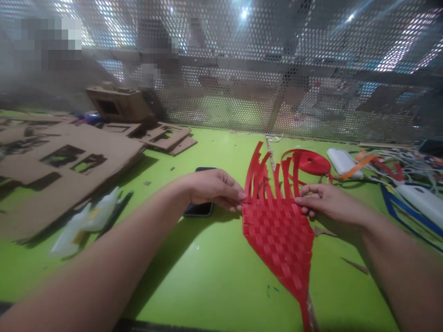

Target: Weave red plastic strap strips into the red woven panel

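Woven red piece (278,235), one, flat strips in a checkered weave: lies between the two hands and extends from them toward the wearer. Its long axis runs from the loose ends beyond the hands back to a narrow tail (304,313); the taper leans right, so the point falls on the wearer's side of the right fingertips, well away from the left. Left hand (218,188): reaches in from the left, thumb over fingers, pinching the upper left corner; the piece lies to its right. Right hand (320,200): pinching the upper right corner between thumb and fingers; the piece lies to its left and toward the wearer. Both hands touch the weave, neither nearer at that edge. Loose red strips (252,170), several: rise between the hands and past them, unwoven. Dark phone (200,210): on the green table (194,276), partly hidden beneath the left hand. Red ribbon roll (311,163): just beyond the right hand. White device (342,161): past that hand, beside the roll. Cardboard pieces (114,143): left of the left hand and beyond. Perforated panel (221,69): farthest, behind everything listed.
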Available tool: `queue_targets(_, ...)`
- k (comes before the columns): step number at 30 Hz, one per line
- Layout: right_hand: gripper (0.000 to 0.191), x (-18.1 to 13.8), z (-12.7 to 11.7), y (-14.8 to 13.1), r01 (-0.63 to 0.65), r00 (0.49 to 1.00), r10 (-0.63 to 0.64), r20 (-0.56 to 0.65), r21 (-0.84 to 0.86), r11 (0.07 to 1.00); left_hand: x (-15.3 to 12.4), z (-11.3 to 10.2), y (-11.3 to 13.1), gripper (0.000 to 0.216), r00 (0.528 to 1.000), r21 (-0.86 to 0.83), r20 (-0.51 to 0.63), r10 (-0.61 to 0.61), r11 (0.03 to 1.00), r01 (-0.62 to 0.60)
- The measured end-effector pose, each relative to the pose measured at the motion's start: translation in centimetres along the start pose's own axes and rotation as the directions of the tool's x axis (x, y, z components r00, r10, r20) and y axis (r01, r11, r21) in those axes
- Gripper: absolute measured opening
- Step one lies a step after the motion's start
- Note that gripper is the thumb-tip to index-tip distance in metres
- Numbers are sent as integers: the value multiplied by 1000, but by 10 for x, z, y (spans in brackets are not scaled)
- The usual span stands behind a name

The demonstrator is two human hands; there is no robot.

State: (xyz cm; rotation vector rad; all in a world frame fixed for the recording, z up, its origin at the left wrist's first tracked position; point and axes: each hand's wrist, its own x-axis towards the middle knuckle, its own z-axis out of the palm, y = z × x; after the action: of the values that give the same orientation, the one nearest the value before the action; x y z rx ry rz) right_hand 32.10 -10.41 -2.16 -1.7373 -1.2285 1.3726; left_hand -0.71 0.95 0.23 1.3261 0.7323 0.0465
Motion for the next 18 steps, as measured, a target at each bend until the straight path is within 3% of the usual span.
queue_targets(18, 37, 0, 4, 1, 11, 999, -11, -33, -2, 1000, 5, 19, -2, 29, 985, 72, -159, -68, 994, 80)
